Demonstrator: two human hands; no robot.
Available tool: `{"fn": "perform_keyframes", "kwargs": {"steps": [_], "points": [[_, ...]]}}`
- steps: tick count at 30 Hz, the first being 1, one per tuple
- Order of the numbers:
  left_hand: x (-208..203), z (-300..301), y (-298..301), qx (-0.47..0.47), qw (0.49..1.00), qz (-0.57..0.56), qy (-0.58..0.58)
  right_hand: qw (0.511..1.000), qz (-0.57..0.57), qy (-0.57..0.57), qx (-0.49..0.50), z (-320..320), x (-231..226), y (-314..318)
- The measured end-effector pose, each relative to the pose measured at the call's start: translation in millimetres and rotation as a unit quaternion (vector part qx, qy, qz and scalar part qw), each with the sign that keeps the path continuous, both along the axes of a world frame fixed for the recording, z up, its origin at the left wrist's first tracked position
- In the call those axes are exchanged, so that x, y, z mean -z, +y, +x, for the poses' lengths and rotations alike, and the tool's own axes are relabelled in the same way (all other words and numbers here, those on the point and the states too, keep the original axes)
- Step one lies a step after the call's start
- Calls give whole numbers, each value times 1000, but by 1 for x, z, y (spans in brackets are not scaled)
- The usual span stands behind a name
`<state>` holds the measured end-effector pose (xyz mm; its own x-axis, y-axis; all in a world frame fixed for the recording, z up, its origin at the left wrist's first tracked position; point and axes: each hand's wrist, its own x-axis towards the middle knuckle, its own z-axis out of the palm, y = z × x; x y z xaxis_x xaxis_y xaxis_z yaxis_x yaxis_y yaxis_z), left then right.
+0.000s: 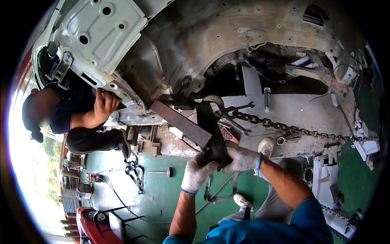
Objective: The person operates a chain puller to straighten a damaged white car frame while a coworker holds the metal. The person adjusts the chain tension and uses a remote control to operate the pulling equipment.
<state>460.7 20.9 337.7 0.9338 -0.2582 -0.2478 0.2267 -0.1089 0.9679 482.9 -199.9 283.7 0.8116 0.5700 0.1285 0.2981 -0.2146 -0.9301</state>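
At the near edge of the metal bench (pixel 302 107), a black strap (pixel 208 118) runs beside the end of the brown steel bar (pixel 178 121), its lower part bunched between the left hand (pixel 198 168) and right hand (pixel 243 157), both gloved and grasping it. The step in hand is judged to be manual positioning of the strap near the chain (pixel 280 128); whether it encircles the bar cannot be determined. The next move appears to call for firm, even two-handed control, with the webbing untwisted.

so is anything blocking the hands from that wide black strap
Nothing visible: the white-gloved left hand and right hand hold the wide black strap; the rusty rectangular steel bar lies left of it.
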Motion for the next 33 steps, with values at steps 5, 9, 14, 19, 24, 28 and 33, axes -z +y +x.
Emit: {"fn": "perform_keyframes", "kwargs": {"steps": [5,9,14,19,24,28,33], "points": [[-2,-10,-10,-19,972,134,-193,977,-168,107,-74,13,-11,-12],[-9,-33,-30,-234,954,-167,-90,967,-226,108,-40,23,5,-33],[13,-38,19,-78,909,-410,11,976,-209,-22,62,28,-9,-41],[21,-48,42,44,939,-327,93,970,-231,-54,58,26,5,-35],[12,-68,50,101,916,-387,6,959,-269,-26,88,26,-11,-25],[-11,-79,55,-12,930,-364,-42,955,-259,-58,133,25,-16,-19],[11,-104,101,-117,968,-211,-69,962,-182,-130,154,27,-9,-13]]}}
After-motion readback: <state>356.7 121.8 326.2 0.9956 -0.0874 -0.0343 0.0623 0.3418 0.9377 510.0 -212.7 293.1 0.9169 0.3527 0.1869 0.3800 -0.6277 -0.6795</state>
